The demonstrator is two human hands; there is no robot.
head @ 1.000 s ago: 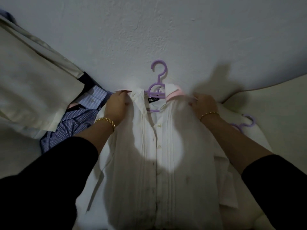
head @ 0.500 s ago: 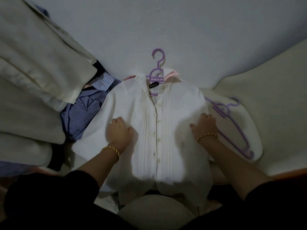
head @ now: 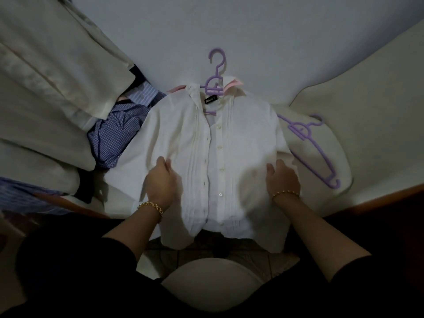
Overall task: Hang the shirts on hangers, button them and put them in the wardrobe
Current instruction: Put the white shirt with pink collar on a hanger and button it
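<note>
- The white shirt (head: 243,138) lies flat, front up, on a pale sheet (head: 378,134), its hem hanging over the near edge above the tiled floor (head: 206,251)
- It is on a purple hanger (head: 215,72), whose hook points away toward the wall (head: 252,31)
- The front is buttoned down the middle, and the collar is open around a black label (head: 210,101)
- The left hand (head: 161,180) rests on the shirt's left front, fingers curled and thumb against them, pinching a fold of the cloth
- The right hand (head: 283,177) sits on the shirt's right side near the sleeve edge, fingers curled down onto the cloth; whether it holds any cloth I cannot tell
- Each wrist wears a gold bracelet (head: 151,207), with black sleeves behind
- A bit of pink cloth (head: 234,84) shows from under the collar
- A second purple hanger (head: 316,152) lies bare on the sheet just right of the shirt
- To the left, a blue checked shirt (head: 114,136) lies crumpled beside the white one, with a striped shirt (head: 146,92) behind it
- A pile of cream cloth (head: 46,65) fills the far left
</note>
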